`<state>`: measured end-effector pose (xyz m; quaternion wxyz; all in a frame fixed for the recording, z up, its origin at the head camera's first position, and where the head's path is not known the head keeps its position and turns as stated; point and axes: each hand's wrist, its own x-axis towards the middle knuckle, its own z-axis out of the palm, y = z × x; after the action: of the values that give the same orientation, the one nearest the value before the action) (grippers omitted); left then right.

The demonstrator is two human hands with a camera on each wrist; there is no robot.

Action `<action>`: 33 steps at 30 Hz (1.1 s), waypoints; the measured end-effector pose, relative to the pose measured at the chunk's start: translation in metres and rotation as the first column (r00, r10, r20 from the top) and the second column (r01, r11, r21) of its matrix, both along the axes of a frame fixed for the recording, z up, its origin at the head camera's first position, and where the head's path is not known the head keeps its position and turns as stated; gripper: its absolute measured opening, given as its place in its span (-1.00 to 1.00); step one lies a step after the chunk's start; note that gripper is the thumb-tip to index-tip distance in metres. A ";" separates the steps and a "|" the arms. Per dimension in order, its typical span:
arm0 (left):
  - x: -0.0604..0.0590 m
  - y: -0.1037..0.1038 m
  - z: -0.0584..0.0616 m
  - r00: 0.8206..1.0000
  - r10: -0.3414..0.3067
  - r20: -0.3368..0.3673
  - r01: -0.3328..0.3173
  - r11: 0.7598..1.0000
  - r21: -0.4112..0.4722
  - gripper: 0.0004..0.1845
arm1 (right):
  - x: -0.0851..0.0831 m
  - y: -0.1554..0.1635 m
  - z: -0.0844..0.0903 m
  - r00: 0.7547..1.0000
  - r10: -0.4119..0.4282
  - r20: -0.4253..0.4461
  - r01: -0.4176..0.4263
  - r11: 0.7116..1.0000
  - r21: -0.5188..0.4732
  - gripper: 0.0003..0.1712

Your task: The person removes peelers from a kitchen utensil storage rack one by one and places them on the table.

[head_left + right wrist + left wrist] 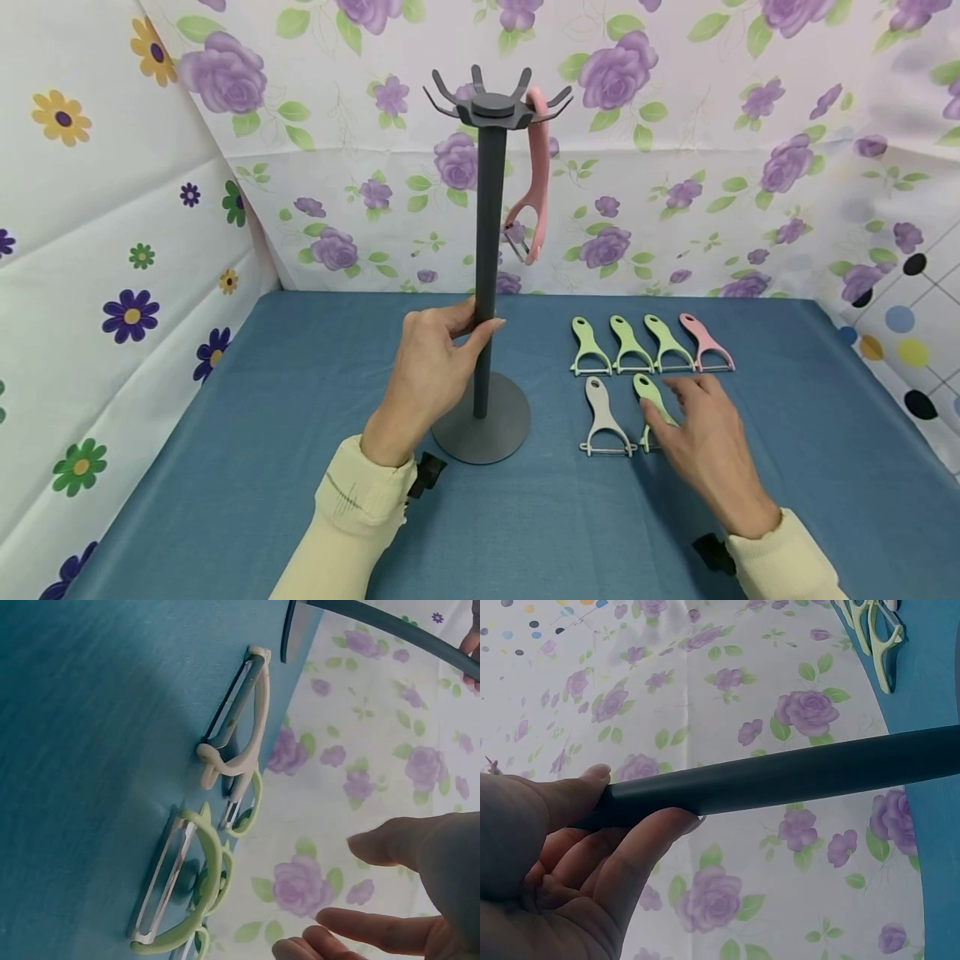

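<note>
My left hand (429,367) grips the dark grey pole (491,225) of an upright utensil stand with fingers and thumb; the left wrist view shows the same grip on the pole (795,776). A pink peeler (538,167) hangs from one of the stand's top hooks. Over the nearer green peeler (649,396) hovers my right hand (708,442), hiding part of it. In the right wrist view, the thumb and fingers (382,930) are spread apart, with nothing between them. Left of that green peeler lies a white peeler (600,412).
Behind these, a row holds several green peelers (625,340) and one pink peeler (703,340) at its right end. The stand's round base (501,437) rests on the blue tablecloth (300,500). Flowered sheeting (337,208) rises behind and left.
</note>
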<state>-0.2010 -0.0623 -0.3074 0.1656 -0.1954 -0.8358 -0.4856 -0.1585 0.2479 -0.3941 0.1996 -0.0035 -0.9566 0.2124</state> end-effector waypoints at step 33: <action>0.003 -0.004 0.002 0.994 -0.084 0.069 0.087 0.995 -0.038 -0.80 | 0.000 -0.027 0.028 0.984 0.072 -0.162 -0.089 0.991 -0.100 -0.63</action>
<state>-0.1978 -0.0667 -0.3054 0.1124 -0.2181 -0.8414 -0.4815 -0.1586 0.2210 -0.3665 0.2654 0.0415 -0.9244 0.2707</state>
